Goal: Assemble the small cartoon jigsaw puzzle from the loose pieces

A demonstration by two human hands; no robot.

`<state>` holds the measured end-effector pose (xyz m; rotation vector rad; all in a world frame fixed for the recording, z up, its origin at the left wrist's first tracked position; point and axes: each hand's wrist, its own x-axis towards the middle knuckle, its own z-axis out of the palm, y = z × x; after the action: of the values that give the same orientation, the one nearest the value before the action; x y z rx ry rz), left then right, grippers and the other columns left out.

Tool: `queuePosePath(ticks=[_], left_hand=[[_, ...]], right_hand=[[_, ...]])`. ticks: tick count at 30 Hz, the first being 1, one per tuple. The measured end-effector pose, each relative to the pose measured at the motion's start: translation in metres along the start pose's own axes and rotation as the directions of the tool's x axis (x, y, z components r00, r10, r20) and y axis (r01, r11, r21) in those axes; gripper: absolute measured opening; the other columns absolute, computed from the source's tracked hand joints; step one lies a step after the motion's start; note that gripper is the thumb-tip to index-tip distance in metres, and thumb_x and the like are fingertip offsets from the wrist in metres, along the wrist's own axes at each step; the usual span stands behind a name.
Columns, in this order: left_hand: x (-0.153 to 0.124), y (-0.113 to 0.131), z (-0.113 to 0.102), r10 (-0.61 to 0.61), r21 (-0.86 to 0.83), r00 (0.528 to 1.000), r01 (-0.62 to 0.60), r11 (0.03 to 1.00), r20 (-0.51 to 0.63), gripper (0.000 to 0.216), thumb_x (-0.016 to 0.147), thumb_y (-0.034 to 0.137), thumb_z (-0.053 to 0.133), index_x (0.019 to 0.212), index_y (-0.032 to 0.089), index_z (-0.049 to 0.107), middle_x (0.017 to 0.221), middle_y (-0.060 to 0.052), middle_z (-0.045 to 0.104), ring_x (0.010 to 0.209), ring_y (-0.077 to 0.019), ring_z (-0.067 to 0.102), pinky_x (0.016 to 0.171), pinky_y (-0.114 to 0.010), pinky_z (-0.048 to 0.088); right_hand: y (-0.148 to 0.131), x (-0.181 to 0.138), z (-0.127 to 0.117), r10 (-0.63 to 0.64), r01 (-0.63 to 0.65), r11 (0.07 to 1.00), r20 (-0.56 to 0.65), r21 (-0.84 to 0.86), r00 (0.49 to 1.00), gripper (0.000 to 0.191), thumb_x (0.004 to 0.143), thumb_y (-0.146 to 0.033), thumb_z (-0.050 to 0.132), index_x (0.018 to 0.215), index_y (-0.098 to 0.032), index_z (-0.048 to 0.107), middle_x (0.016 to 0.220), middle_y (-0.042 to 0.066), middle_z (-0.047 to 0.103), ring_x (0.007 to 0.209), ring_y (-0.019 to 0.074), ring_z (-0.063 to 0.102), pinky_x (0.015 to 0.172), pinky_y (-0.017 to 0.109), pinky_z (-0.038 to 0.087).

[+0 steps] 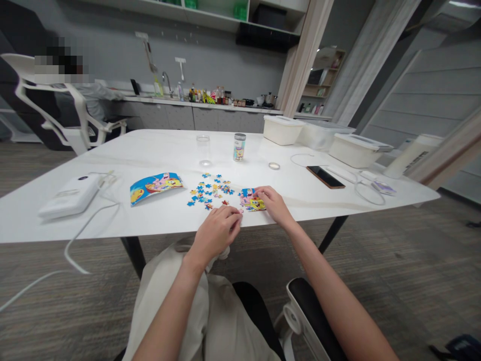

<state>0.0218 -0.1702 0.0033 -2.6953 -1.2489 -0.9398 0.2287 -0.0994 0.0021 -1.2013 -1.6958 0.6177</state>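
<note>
A partly joined jigsaw puzzle (248, 200) with pink, yellow and blue cartoon figures lies near the table's front edge. My right hand (273, 203) rests over its right side, fingers bent and fingertips on the joined pieces. Just left of the puzzle, my left hand (218, 228) is at the table edge, its fingers curled together around something too small to make out. Several loose puzzle pieces (205, 190), mostly blue, are scattered beyond my left hand. A curled picture sheet (157, 186) with matching cartoon figures lies farther left.
Behind the pieces stand a clear jar (203, 150) and a lidded can (239, 148). A ring-shaped lid (274, 166), a phone (325, 177), and white cables lie to the right. Storage boxes (282, 131) line the back right. A white device (71, 195) sits left. A person (92, 98) sits beyond the table.
</note>
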Motion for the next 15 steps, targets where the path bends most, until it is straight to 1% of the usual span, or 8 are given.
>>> queuePosePath(ticks=[7, 15], left_hand=[[-0.0008, 0.0010, 0.0000, 0.007, 0.021, 1.000, -0.007, 1.000, -0.016, 0.019, 0.094, 0.019, 0.047, 0.097, 0.019, 0.066, 0.100, -0.007, 0.065, 0.098, -0.0208, 0.059, 0.088, -0.038, 0.047], [-0.0028, 0.0022, 0.0023, -0.010, 0.042, 1.000, 0.010, 0.999, -0.006, 0.015, 0.094, 0.020, 0.048, 0.097, 0.020, 0.063, 0.101, -0.006, 0.065, 0.099, -0.0192, 0.059, 0.088, -0.036, 0.047]], right_hand=[[-0.0008, -0.0014, 0.0005, -0.010, 0.010, 1.000, 0.001, 0.002, 1.000, 0.025, 0.084, -0.037, 0.048, 0.076, -0.022, 0.066, 0.101, 0.007, 0.066, 0.103, 0.0223, 0.059, 0.098, 0.039, 0.041], [0.0066, -0.0018, 0.0013, -0.014, 0.014, 1.000, -0.018, 0.016, 1.000, 0.028, 0.083, -0.041, 0.048, 0.075, -0.023, 0.068, 0.099, 0.007, 0.067, 0.101, 0.0244, 0.059, 0.095, 0.041, 0.043]])
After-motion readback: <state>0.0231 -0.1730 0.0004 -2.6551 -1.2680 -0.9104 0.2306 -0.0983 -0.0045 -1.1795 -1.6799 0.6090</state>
